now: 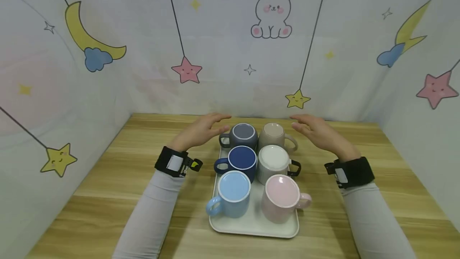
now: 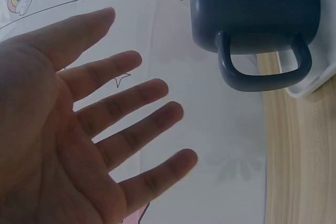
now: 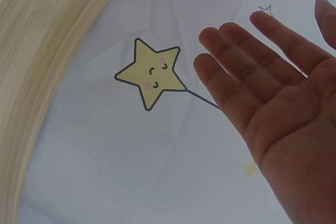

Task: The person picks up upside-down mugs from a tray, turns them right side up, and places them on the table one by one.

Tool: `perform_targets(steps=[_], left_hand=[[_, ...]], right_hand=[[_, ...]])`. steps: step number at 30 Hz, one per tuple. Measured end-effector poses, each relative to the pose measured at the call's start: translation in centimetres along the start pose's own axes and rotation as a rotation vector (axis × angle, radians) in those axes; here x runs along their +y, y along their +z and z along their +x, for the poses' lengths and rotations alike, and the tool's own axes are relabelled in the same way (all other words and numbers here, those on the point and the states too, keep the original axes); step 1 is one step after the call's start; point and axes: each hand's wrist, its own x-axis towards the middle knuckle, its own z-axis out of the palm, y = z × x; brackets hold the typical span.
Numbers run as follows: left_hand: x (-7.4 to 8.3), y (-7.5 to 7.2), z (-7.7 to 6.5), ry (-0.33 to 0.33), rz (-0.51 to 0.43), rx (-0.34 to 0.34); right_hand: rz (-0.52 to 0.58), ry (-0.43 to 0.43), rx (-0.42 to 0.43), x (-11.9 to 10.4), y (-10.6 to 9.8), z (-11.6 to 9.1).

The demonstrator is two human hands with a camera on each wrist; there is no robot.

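Several mugs stand upside down on a white tray (image 1: 253, 228). At the back are a dark grey mug (image 1: 243, 134) and a beige mug (image 1: 273, 136); the middle pair is a navy mug (image 1: 241, 161) and a white mug with a black handle (image 1: 273, 163). In front are a light blue mug (image 1: 234, 193) and a pink mug (image 1: 281, 197). My left hand (image 1: 201, 131) hovers left of the dark grey mug, fingers extended and touching nothing. To the right of the beige mug, my right hand (image 1: 320, 133) is raised with straight fingers, holding nothing. The left wrist view shows the grey mug's handle (image 2: 262, 80) apart from my fingertips.
The tray lies on a wood-grain table (image 1: 118, 195). Behind it and along both sides hang white cloth walls (image 1: 230, 91) printed with stars, moons and a rabbit. Handles stick out past the tray's left and right edges.
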Motion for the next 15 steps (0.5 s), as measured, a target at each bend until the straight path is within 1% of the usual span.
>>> perform_targets(steps=[5, 10, 12, 15], left_hand=[[0.0, -0.5, -0.3, -0.056, 0.017, -0.089], [-0.6, -0.2, -0.6, -0.120, 0.047, -0.202], [-0.9, 0.0, -0.6, -0.131, 0.045, -0.221], [-1.2, 0.2, -0.7, -0.157, 0.051, -0.229]], right_hand=[[-0.020, 0.005, -0.013, -0.3, -0.2, 0.1], [-0.023, 0.010, -0.025, -0.2, -0.1, 0.0], [-0.021, 0.009, -0.031, -0.4, 0.0, 0.0], [-0.010, 0.011, -0.029, -0.5, 0.2, -0.1]])
